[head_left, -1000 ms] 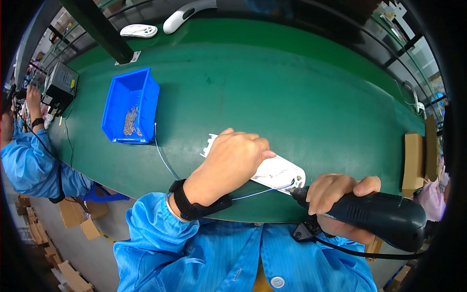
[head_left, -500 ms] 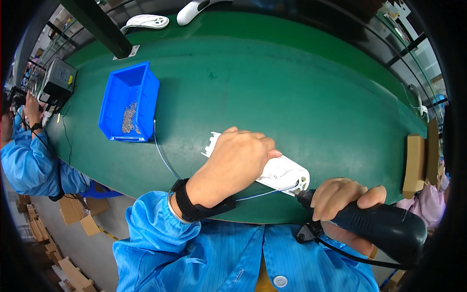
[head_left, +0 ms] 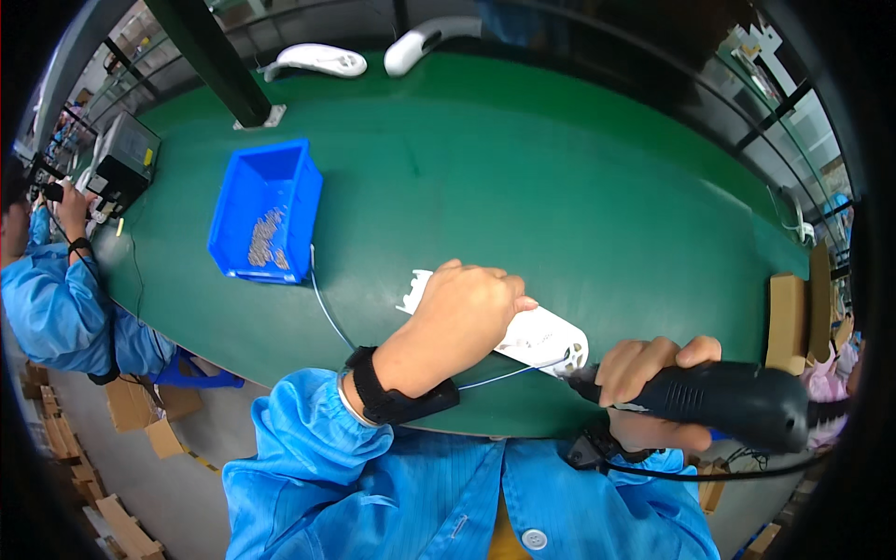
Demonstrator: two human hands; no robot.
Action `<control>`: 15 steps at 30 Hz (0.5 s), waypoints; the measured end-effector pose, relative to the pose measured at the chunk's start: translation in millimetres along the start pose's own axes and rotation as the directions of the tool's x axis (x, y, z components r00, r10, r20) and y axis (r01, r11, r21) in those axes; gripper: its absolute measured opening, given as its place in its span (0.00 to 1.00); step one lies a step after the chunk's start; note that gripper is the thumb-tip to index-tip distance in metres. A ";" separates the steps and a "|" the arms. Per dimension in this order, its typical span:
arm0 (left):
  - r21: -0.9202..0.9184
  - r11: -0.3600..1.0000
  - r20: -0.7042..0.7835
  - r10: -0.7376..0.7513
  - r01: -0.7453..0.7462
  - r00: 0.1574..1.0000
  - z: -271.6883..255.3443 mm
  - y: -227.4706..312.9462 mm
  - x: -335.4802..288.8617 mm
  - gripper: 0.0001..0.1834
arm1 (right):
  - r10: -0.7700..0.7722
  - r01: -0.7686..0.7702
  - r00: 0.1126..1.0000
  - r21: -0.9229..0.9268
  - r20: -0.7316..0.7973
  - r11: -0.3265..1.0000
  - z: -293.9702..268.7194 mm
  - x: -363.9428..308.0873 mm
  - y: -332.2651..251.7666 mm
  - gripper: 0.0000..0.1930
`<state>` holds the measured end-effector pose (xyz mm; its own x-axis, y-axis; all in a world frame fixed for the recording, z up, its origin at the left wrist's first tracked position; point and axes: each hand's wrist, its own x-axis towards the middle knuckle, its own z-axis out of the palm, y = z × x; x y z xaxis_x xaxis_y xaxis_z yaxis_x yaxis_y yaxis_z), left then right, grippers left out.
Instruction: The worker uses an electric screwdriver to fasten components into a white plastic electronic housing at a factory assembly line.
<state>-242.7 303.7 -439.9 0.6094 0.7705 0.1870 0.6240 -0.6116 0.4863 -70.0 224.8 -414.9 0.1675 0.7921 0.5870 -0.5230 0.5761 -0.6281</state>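
Observation:
My left hand (head_left: 474, 303) is closed over a long white plastic housing (head_left: 546, 336), pressing it against the green table near its front edge. Notched prongs stick out beyond my knuckles at one end of the housing. The other, rounded end has holes, and a thin blue-white cable (head_left: 504, 377) runs to it from under my left wrist. My right hand (head_left: 653, 378) wraps round a black electric screwdriver (head_left: 723, 403), lying nearly level. Its tip is at the rounded end of the housing; whether it sits on a screw is too small to tell.
A blue bin (head_left: 266, 210) holding small metal screws stands at left on the green table (head_left: 523, 168). White curved housings (head_left: 322, 60) lie along the far edge. A cardboard box (head_left: 789, 322) is at right. Left, another person in blue (head_left: 56, 299) works beside a black box-shaped device (head_left: 126, 163).
The screwdriver's rear end has swung up and outward, so it lies more level, and my right hand has turned with it. The whole view has shifted slightly. My left hand keeps its hold.

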 end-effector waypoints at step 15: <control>0.237 0.915 -0.594 -0.131 0.327 0.794 -104.8 -51.9 -9.2 0.15 | 0.761 0.154 0.529 -0.924 0.377 0.351 -45.7 92.6 24.7 0.36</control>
<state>-332.0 347.1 -377.5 0.1120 0.7984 0.5917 0.8862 -0.3497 0.3041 -29.2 321.6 -399.3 -0.6244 0.7807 0.0252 0.6138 0.5104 -0.6022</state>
